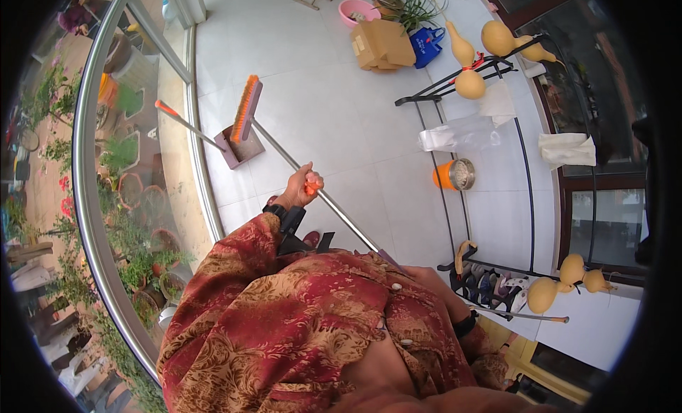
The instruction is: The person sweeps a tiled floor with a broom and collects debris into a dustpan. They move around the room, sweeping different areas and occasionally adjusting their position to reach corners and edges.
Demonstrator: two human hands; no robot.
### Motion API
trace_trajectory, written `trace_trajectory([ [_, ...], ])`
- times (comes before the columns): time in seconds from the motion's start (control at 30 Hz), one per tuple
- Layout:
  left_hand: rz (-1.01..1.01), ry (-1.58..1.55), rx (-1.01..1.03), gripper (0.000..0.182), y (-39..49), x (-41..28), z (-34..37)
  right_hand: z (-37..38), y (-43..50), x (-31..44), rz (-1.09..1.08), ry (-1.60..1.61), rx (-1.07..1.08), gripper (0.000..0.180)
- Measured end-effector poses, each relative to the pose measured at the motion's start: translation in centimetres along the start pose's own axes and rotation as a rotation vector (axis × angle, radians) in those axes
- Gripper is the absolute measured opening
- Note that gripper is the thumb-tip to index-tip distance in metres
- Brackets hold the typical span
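Observation:
My left hand (305, 186) is closed around the metal pole of a broom (287, 156), with an orange patch showing at the fingers. The broom's mauve head (248, 112) with orange bristles is tilted just above a mauve long-handled dustpan (246, 153); I cannot tell whether they touch. Some grey debris lies in the pan, whose thin handle ends in an orange grip (167, 108). At my chest, my right hand (422, 277) is at the mauve upper end of the pole, its fingers mostly hidden by the patterned red jacket (298, 317).
A glass partition (85, 146) with potted plants beyond runs along the left. On the right stands a black metal rack (426, 100) hung with gourds (470, 85), near an orange container (446, 175). Farther off are a cardboard box (381, 44), blue bag (427, 45) and pink basin (358, 11).

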State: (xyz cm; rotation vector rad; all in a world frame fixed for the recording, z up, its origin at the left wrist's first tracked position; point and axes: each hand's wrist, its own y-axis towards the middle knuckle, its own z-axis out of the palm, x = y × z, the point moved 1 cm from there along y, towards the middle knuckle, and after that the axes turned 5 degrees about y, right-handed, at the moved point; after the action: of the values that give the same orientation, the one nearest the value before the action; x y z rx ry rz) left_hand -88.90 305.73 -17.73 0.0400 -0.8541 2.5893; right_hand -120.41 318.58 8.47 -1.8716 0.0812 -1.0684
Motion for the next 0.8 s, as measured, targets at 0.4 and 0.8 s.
trace_trajectory([
  [0.4, 0.08, 0.038, -0.163, 0.039, 0.8, -4.4, 1.3, 1.2, -3.4, 1.5, -0.343, -0.955, -0.548, 0.03],
  [0.8, 0.047, -0.106, -0.092, 0.044, 0.5, -4.0, 1.9, 1.6, -6.8, 3.4, -0.372, -0.559, -0.448, 0.043],
])
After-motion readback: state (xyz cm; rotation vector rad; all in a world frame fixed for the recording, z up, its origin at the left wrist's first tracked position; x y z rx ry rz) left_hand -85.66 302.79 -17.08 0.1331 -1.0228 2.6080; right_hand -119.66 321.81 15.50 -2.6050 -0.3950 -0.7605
